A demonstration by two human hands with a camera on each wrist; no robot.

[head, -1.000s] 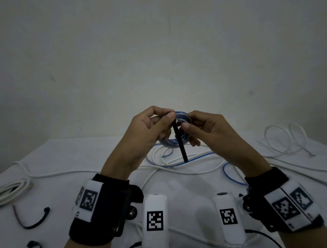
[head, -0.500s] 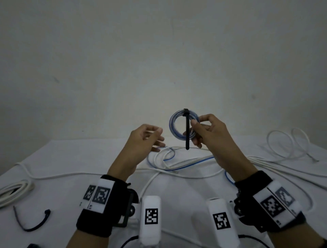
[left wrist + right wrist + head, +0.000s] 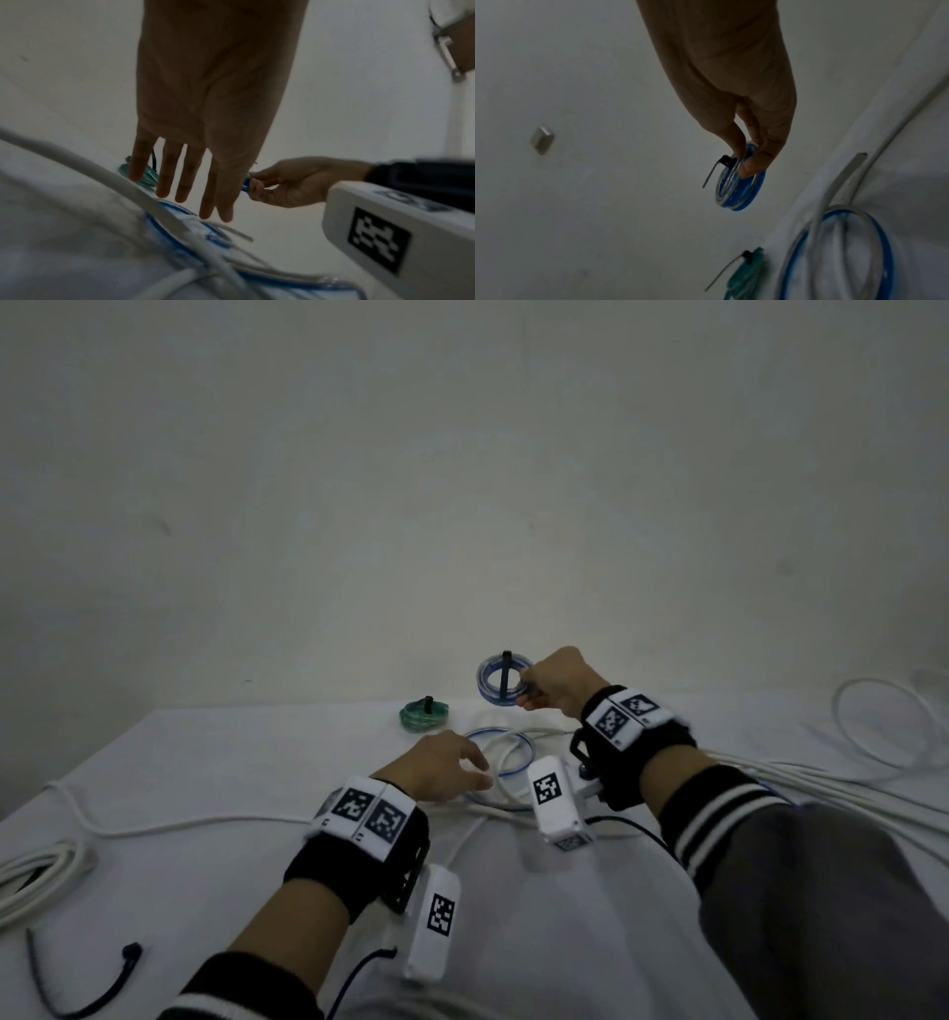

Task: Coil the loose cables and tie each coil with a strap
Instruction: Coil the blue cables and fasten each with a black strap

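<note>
My right hand (image 3: 534,693) pinches a small blue cable coil (image 3: 494,683) (image 3: 741,194) by its rim, holding it upright in the air near the table's far edge. A black strap (image 3: 506,675) (image 3: 717,164) is cinched round the coil, its tail sticking out. A green coil (image 3: 423,712) (image 3: 744,276) tied with its own black strap lies on the table just left of it. My left hand (image 3: 462,770) (image 3: 195,182) hovers with straight fingers over loose blue and white cable loops (image 3: 508,752) (image 3: 195,229), holding nothing.
White cable (image 3: 154,824) runs across the white table. A white bundle (image 3: 36,870) lies at the left edge and white loops (image 3: 873,716) at the far right. A loose black strap (image 3: 87,988) lies near left. A plain wall stands behind the table.
My right hand carried the strapped blue coil forward toward the far edge, beside the green coil. My left hand let go of it, then dropped toward the loose blue and white loops.
</note>
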